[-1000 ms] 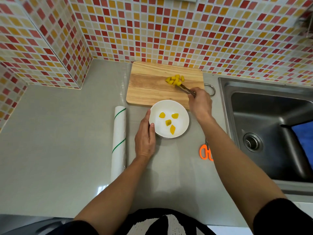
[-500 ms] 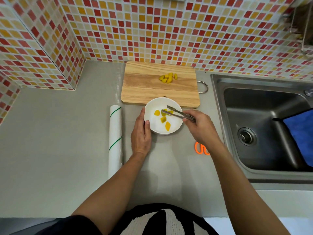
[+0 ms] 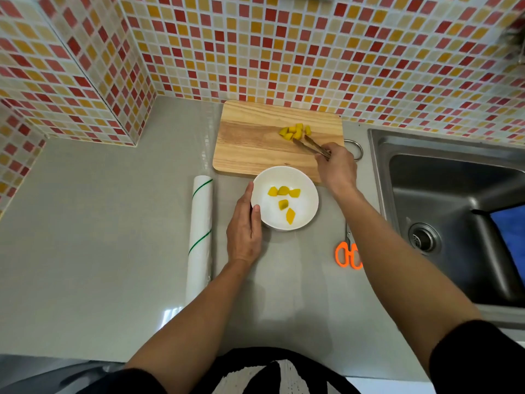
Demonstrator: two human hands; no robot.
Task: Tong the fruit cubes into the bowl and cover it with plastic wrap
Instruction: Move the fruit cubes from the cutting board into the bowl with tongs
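five yellow fruit cubes (image 3: 284,201) lie in the white bowl (image 3: 308,212), which stands on the grey surface (image 3: 85,237) just in front of the wooden cutting board (image 3: 255,146), its far rim overlapping the board's near edge. a small heap of more cubes (image 3: 295,132) sits toward the far right of the board. the metal tongs (image 3: 311,146) reach over the board with their arms spread and their tips just beside that heap, holding nothing. the right hand (image 3: 338,166) has its grip pinched round the back end of the tongs. the left hand (image 3: 244,228) rests on the surface against the bowl's left side, fingers straight and the thumb laid on the rim. the roll of plastic wrap (image 3: 200,237) lies left of that hand, running near to far. orange-handled scissors (image 3: 348,251) lie on the surface right of the bowl, partly under the right forearm. a steel sink (image 3: 443,194) is set at the right, with something blue (image 3: 511,237) at its edge. red, orange and cream mosaic tiles (image 3: 284,52) cover the wall behind.
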